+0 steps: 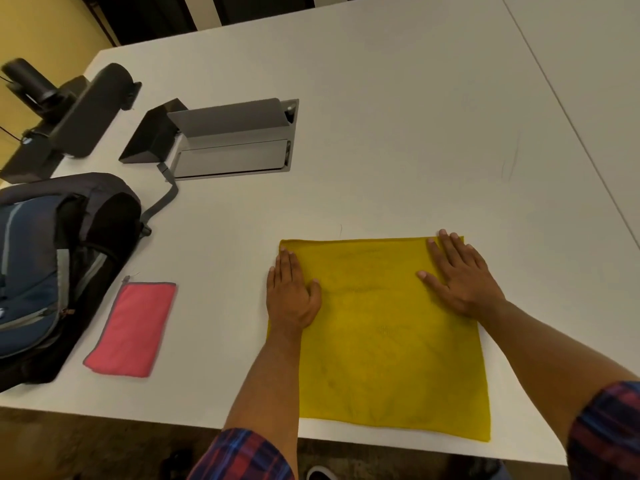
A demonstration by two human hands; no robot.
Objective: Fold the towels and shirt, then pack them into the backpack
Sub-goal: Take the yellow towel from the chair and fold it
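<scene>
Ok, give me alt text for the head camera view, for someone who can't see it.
Left hand and right hand press flat on a yellow towel spread on a white table. To the left lie a folded pink towel and a dark backpack.

Sleeves: plaid shirt sleeves in dark blue and red, rolled up above the forearms.
Forearms: bare.
Left hand: bare.
Right hand: bare.

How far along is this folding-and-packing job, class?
Done: the pink towel lies folded beside the backpack. In hand: the left hand and right hand press flat on the yellow towel, still spread out. Left: folding it, any shirt, and all packing.
</scene>
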